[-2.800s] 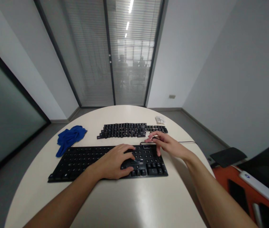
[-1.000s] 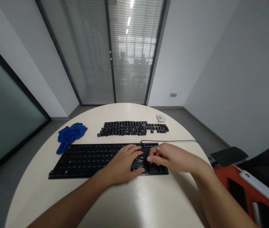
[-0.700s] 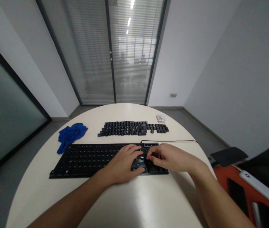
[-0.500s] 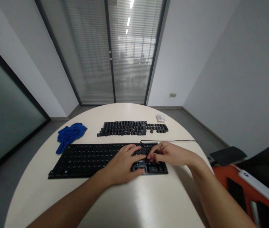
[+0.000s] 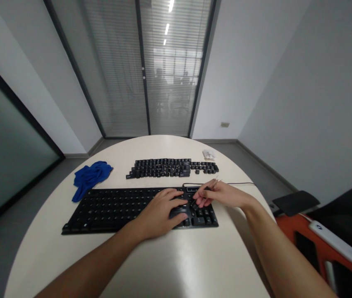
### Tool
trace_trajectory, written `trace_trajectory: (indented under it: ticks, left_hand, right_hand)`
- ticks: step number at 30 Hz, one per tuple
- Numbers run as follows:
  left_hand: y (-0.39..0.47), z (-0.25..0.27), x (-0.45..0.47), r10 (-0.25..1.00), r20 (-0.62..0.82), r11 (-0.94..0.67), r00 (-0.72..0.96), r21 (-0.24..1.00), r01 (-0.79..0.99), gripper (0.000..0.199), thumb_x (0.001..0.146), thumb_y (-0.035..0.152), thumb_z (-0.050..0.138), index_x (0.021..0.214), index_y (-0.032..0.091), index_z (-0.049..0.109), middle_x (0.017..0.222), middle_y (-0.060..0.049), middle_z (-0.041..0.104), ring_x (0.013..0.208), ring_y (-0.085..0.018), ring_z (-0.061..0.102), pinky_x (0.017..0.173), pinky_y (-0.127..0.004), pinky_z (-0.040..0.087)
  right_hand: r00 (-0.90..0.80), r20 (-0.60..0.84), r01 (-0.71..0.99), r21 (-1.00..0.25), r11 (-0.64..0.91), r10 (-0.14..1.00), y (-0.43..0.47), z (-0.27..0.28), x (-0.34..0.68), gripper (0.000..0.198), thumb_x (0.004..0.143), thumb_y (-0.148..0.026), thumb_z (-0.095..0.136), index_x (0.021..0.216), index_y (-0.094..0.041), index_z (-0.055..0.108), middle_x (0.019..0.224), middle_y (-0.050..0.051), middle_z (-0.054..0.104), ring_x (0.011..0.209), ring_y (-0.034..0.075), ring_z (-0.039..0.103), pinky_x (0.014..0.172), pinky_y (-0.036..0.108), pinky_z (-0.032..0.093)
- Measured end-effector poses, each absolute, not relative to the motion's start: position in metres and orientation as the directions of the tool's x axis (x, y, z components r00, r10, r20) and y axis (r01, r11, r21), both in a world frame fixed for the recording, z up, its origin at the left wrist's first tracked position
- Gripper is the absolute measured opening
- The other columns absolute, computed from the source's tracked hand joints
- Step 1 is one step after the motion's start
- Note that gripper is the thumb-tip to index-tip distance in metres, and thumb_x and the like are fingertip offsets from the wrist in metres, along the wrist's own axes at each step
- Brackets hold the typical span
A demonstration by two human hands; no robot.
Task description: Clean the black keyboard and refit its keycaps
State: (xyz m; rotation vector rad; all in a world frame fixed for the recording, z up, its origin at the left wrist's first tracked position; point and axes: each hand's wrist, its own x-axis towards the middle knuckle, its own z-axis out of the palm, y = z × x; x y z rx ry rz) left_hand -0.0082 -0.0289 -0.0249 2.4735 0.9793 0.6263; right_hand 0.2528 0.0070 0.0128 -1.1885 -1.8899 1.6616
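Observation:
A black keyboard (image 5: 113,211) lies along the near part of the table. Its left and middle parts show small pale studs instead of keycaps, while dark keycaps (image 5: 203,220) sit at its right end. My left hand (image 5: 160,213) rests on the keyboard right of its middle, fingers spread. Over the number pad, my right hand (image 5: 214,193) is closed round a small dark tool with thin pale wires, apparently a keycap puller (image 5: 207,188). Beneath its fingertips is a dark keycap (image 5: 194,204); whether it is loose is unclear.
Behind the keyboard, loose black keycaps (image 5: 160,168) lie in rows. A blue cloth (image 5: 92,176) is at the left and a small clear bag (image 5: 208,155) at the back right. A cable (image 5: 238,183) runs rightward. An orange chair seat (image 5: 290,227) holds devices.
My right hand has lifted and turned slightly over the number pad, bringing thin wires into view above it. My left hand has stayed on the keyboard, its fingers shifting slightly.

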Motion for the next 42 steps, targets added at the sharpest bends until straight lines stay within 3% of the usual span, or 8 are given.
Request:
trace_trajectory:
  ticks: [6,13,18,33,37,42]
  left_hand:
    - [-0.023,-0.027,-0.004,0.810,0.327,-0.550,0.487,0.711,0.438,0.028,0.086,0.023,0.068,0.113,0.019,0.066,0.117,-0.007,0.068,0.113,-0.022,0.060,0.102,-0.040,0.046]
    - [-0.019,-0.028,-0.004,0.867,0.252,-0.428,0.429,0.818,0.384,0.022,0.085,0.022,0.067,0.107,0.019,0.069,0.105,-0.007,0.071,0.099,-0.022,0.065,0.093,-0.038,0.049]
    - [-0.017,-0.025,-0.004,0.892,0.213,-0.354,0.399,0.878,0.322,0.020,0.086,0.018,0.064,0.106,0.017,0.068,0.106,-0.007,0.072,0.100,-0.022,0.065,0.095,-0.037,0.048]
    - [-0.010,-0.031,-0.007,0.907,0.196,-0.247,0.371,0.965,0.092,0.024,0.081,0.017,0.070,0.104,0.017,0.064,0.103,-0.006,0.072,0.100,-0.021,0.068,0.098,-0.039,0.050]
    - [-0.010,-0.033,-0.005,0.926,0.195,-0.239,0.323,0.966,0.104,0.027,0.078,0.016,0.072,0.104,0.018,0.063,0.106,-0.006,0.072,0.103,-0.021,0.068,0.099,-0.039,0.050]
    - [-0.012,-0.033,-0.004,0.924,0.224,-0.279,0.311,0.950,0.143,0.025,0.079,0.009,0.068,0.101,0.019,0.063,0.105,-0.005,0.072,0.104,-0.020,0.068,0.098,-0.037,0.051]
  right_hand:
    - [-0.567,-0.162,0.278,-0.961,0.003,0.807,0.004,0.014,0.239,0.044,0.087,-0.054,0.065,0.100,-0.013,0.075,0.087,0.009,0.076,0.082,0.017,0.074,0.073,0.027,0.059]
    - [-0.565,-0.054,0.156,-0.987,0.042,0.824,0.001,0.006,0.226,0.035,0.088,-0.042,0.069,0.114,-0.019,0.069,0.085,0.004,0.075,0.081,0.014,0.073,0.076,0.028,0.059]
    - [-0.523,-0.006,0.161,-0.983,0.093,0.852,0.001,0.004,0.221,0.028,0.086,-0.042,0.071,0.098,-0.017,0.068,0.082,0.005,0.075,0.081,0.016,0.073,0.072,0.028,0.058]
    - [-0.482,0.058,0.180,-0.970,0.163,0.874,0.003,0.000,0.209,0.029,0.087,-0.045,0.068,0.089,-0.016,0.070,0.082,0.006,0.075,0.077,0.017,0.071,0.071,0.029,0.055]
    - [-0.463,0.067,0.186,-0.968,0.170,0.884,0.003,-0.001,0.207,0.030,0.088,-0.046,0.068,0.090,-0.016,0.070,0.083,0.006,0.075,0.080,0.018,0.072,0.074,0.030,0.055]
    - [-0.463,-0.017,0.174,-0.982,0.072,0.886,-0.001,-0.003,0.200,0.039,0.089,-0.053,0.063,0.101,-0.017,0.068,0.096,0.009,0.077,0.087,0.019,0.074,0.076,0.031,0.057]
